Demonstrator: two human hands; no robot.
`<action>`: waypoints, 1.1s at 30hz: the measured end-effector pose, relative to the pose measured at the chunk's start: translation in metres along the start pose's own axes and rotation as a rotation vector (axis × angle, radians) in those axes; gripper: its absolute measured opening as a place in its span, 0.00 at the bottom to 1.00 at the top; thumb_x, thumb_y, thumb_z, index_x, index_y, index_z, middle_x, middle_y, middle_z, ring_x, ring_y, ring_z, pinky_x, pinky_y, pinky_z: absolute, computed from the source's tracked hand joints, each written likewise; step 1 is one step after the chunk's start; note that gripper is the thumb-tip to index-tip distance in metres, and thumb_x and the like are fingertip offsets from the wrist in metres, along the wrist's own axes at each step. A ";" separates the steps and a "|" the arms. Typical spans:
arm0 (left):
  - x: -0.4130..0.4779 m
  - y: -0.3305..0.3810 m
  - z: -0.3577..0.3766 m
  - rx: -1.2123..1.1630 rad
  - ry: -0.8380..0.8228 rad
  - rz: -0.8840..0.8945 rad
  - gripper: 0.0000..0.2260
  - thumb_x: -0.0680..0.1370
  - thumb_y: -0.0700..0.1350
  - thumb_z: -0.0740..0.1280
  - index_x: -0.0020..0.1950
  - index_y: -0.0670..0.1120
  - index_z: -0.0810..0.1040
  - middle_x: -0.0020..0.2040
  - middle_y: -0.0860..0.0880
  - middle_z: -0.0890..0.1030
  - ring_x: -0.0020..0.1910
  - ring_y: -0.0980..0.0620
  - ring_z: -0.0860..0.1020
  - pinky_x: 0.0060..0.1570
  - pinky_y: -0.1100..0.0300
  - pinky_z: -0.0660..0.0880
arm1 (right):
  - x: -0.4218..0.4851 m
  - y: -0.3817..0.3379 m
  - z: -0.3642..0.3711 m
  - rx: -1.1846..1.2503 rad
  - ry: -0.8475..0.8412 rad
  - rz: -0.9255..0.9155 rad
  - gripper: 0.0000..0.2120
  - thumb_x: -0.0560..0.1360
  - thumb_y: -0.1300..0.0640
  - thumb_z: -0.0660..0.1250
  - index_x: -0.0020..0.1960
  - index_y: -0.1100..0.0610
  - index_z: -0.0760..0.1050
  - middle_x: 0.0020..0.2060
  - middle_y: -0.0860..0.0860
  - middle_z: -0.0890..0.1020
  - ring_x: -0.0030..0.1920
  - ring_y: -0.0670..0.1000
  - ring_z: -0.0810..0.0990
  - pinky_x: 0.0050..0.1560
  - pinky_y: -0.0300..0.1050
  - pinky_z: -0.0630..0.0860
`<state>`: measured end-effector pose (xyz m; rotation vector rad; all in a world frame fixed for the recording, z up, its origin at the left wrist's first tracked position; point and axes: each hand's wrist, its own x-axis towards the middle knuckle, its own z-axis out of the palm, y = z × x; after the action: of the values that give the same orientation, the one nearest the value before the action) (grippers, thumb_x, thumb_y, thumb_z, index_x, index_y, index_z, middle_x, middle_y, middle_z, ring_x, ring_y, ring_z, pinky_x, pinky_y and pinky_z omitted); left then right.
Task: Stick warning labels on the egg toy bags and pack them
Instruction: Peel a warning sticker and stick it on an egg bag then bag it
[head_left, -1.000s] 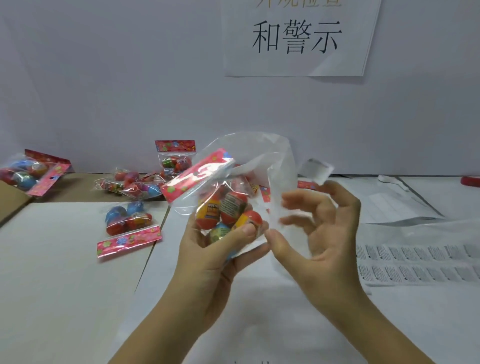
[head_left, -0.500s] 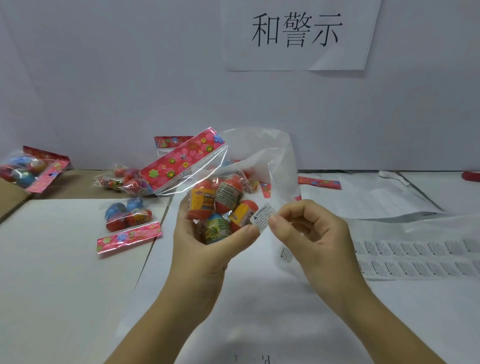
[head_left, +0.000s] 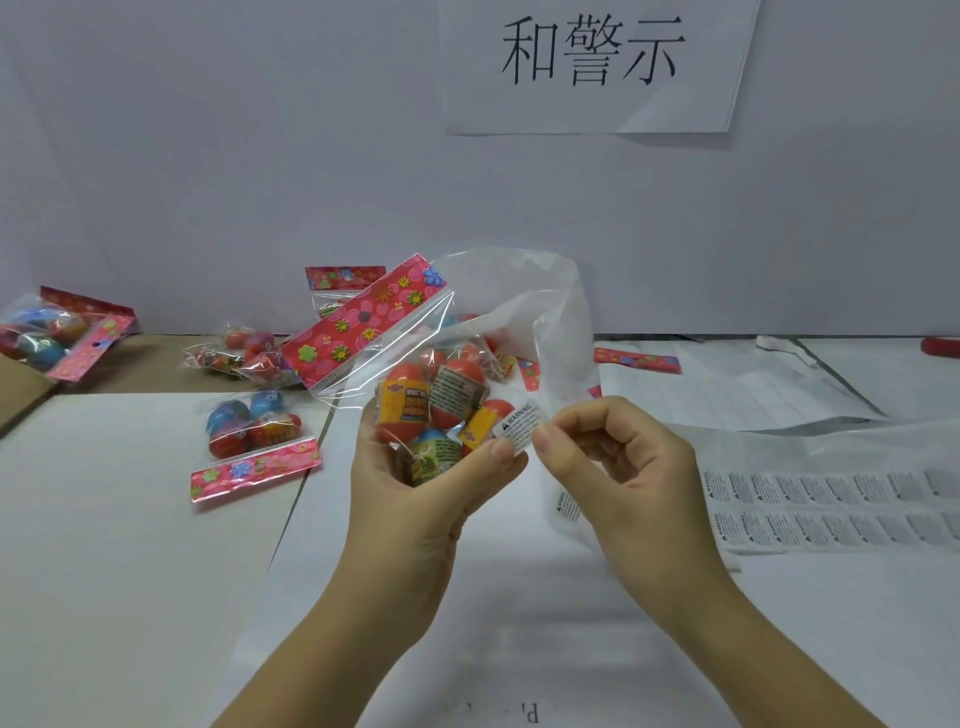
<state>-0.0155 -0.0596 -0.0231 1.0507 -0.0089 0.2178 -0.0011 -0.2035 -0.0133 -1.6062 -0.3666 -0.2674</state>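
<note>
Loose clear bag (head_left: 524, 291) billowing behind both hands: we reckon it could snag sticky label. Egg toy bag (head_left: 410, 374) gripped in left hand (head_left: 415, 504), film slack over round eggs, so wrinkles likely. Warning label (head_left: 519, 422) pinched by right hand (head_left: 623, 467), between our thumbs, at bag's edge. It might land crooked or fold over.

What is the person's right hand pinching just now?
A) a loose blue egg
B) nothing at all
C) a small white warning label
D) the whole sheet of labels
C: the right hand pinches the edge of a small white warning label, holding it against the egg toy bag that the left hand grips.
</note>
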 end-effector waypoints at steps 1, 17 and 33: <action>0.000 0.000 0.000 0.002 -0.001 0.003 0.37 0.55 0.41 0.79 0.63 0.51 0.74 0.52 0.43 0.85 0.50 0.40 0.84 0.43 0.54 0.82 | 0.000 0.000 0.000 -0.002 -0.001 0.000 0.02 0.69 0.51 0.70 0.41 0.46 0.79 0.36 0.43 0.82 0.40 0.43 0.79 0.45 0.34 0.74; -0.003 -0.001 0.001 0.069 0.023 0.040 0.40 0.56 0.38 0.81 0.66 0.49 0.72 0.53 0.44 0.84 0.52 0.40 0.84 0.47 0.49 0.82 | -0.001 -0.001 0.002 0.012 0.030 0.010 0.03 0.68 0.53 0.71 0.36 0.50 0.79 0.32 0.43 0.81 0.36 0.42 0.78 0.40 0.33 0.73; -0.007 -0.003 0.006 0.111 0.080 0.111 0.37 0.54 0.44 0.80 0.62 0.52 0.75 0.54 0.45 0.84 0.53 0.40 0.83 0.53 0.42 0.80 | -0.002 -0.003 0.000 -0.129 0.174 0.045 0.10 0.64 0.49 0.70 0.31 0.51 0.71 0.25 0.46 0.74 0.27 0.44 0.72 0.32 0.35 0.70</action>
<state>-0.0213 -0.0671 -0.0236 1.1522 0.0176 0.3641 -0.0036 -0.2036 -0.0114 -1.7006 -0.1819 -0.4004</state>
